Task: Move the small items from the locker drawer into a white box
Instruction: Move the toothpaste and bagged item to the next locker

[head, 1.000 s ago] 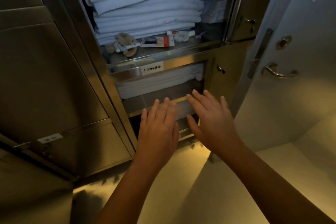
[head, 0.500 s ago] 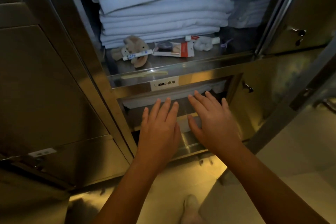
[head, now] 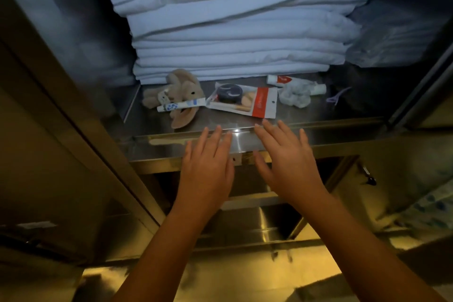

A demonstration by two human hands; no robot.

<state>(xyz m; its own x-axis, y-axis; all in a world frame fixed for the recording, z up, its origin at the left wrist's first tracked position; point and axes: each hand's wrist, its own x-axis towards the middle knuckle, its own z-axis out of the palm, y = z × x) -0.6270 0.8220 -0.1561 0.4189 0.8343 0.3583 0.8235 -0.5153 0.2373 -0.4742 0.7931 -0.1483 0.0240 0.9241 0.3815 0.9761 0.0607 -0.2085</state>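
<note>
While the frame from half a second back showed me the steel locker (head: 73,110) from farther off, with the left hand (head: 208,167) and right hand (head: 291,164) low before the opening under the shelf (head: 318,115), I now sit closer in and both hands have come up to its front lip. Folded white linen (head: 232,19) is stacked high over the far part of the shelf, so only a strip of bare steel along the near edge is free, and the small items lie on that strip. Its left end stops at the locker wall just beside the plush toy (head: 181,86); the right end has more room. Both hands are flat, palms down, fingers straight and spread, side by side and gripping nothing, fingertips at the lip. A red and white packet (head: 259,103) lies mid-strip just far of the right fingertips, a blue-patterned tube (head: 180,106) rests across the plush toy, a crumpled white piece (head: 295,99) and a small red and white tube (head: 279,79) lie right of the packet, and a purple clip (head: 339,97) lies farthest right
</note>
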